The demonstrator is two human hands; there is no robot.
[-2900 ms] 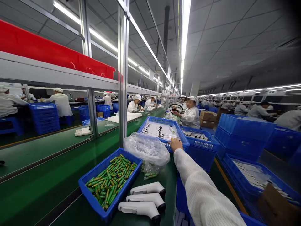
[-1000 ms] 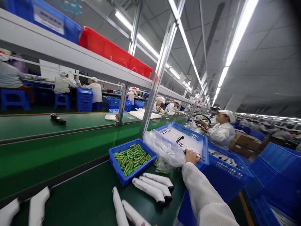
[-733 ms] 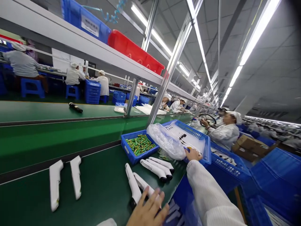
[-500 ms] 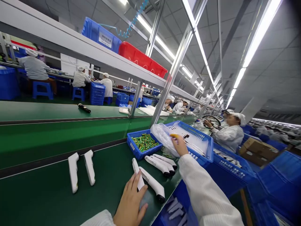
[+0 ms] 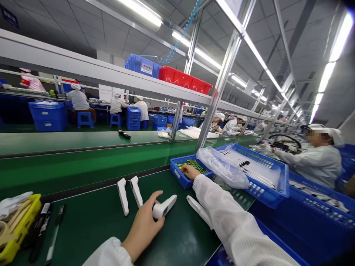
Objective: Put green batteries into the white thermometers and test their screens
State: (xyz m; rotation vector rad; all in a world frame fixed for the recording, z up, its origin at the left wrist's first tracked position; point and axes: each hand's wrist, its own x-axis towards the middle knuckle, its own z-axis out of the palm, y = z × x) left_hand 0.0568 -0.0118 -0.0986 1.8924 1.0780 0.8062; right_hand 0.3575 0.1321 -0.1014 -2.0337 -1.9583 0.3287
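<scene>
My left hand (image 5: 146,223) is curled around the head of a white handheld infrared thermometer (image 5: 168,206), whose small dark display faces sideways. My right hand (image 5: 192,172) reaches down into a small blue bin (image 5: 179,179) of green batteries (image 5: 198,166). Its fingers are bent together among them, an orange-yellow covering on one fingertip; what they pinch is hidden. Partly under my right sleeve lies another white thermometer (image 5: 198,208). Two more white thermometers, one on the left (image 5: 122,196) and one beside it (image 5: 136,191), lie near the belt's far edge.
Right of the batteries, a plastic bag (image 5: 222,168) hangs over a large blue crate (image 5: 283,181) with white parts. A yellow basket (image 5: 23,225) and marker pens (image 5: 41,229) lie at left. A metal post (image 5: 213,107) rises behind the bins. A co-worker (image 5: 318,159) sits at right.
My right hand has moved from the plastic bag to the battery bin. My left hand, earlier resting on a white thermometer, now grips one turned another way. The view has swung left.
</scene>
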